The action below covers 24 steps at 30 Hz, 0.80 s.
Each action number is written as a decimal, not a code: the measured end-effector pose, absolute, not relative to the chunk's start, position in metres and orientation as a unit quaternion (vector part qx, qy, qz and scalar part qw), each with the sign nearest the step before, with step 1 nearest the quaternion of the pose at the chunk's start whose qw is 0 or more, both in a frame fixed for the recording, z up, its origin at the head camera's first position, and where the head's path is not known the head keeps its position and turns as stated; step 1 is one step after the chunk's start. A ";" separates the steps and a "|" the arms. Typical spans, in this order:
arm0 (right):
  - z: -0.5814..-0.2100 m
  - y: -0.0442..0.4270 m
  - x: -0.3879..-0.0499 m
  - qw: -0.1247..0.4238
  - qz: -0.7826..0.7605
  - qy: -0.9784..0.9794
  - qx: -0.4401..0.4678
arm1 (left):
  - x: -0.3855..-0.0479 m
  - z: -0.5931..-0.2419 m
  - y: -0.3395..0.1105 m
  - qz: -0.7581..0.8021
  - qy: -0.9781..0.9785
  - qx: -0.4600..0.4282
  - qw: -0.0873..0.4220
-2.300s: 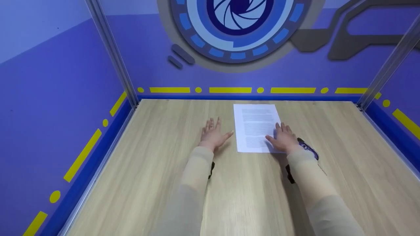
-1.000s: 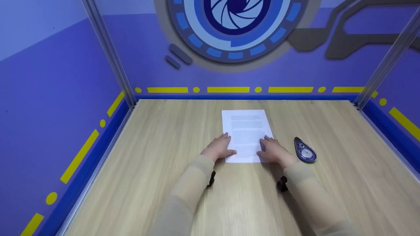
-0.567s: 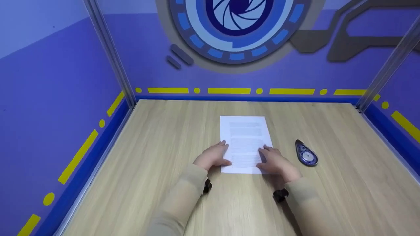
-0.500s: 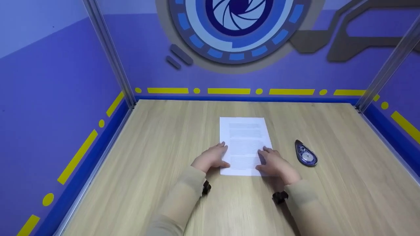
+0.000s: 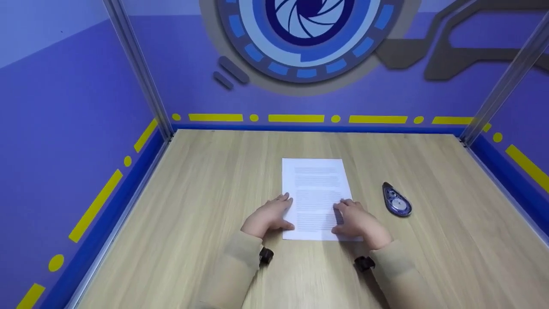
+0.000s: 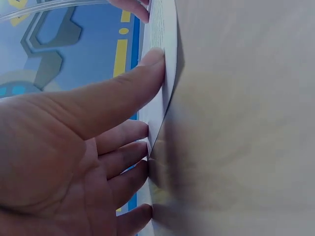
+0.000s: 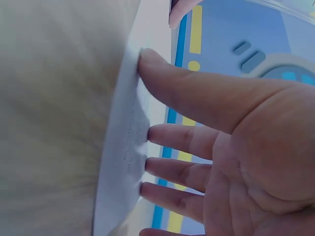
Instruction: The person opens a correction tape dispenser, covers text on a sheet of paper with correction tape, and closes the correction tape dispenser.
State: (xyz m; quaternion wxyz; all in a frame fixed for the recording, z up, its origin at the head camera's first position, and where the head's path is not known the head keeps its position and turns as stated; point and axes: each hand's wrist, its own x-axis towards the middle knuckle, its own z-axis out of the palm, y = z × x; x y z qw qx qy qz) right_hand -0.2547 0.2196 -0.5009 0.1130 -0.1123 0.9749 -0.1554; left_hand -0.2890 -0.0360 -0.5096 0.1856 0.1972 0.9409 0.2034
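A white sheet with printed text [image 5: 317, 180] lies flat on the table in the head view. At its left edge my left hand [image 5: 269, 216] rests its thumb on the paper, the fingers spread along the edge. My right hand [image 5: 356, 221] touches the sheet's right side with thumb and fingertips. In the left wrist view the left thumb presses the paper [image 6: 170, 59], while lower fingertips of the left hand [image 6: 83, 142] meet the tabletop. The right wrist view has the right hand [image 7: 236, 132] with thumb and several fingertips on the paper [image 7: 118, 142]. Neither hand curls round it.
A dark blue, teardrop-shaped object with a clear round part [image 5: 397, 203] lies on the wooden table [image 5: 206, 180] to the right of the right hand. Blue-purple walls with yellow marks [image 5: 296, 118] and metal corner posts [image 5: 137, 64] stand at the back and sides.
Both hands came onto the sheet's sides, and the sheet slid left and toward the person with them. The teardrop-shaped object, partly hidden by the right arm earlier, came fully into view.
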 end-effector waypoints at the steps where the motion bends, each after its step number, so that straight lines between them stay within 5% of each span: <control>1: -0.501 0.218 -0.253 0.111 -0.151 0.976 -0.114 | -0.288 -0.509 -0.036 0.203 0.941 0.199 0.185; 24: -0.491 0.208 -0.238 0.104 -0.099 0.983 -0.117 | -0.270 -0.501 -0.026 0.142 0.951 0.215 0.168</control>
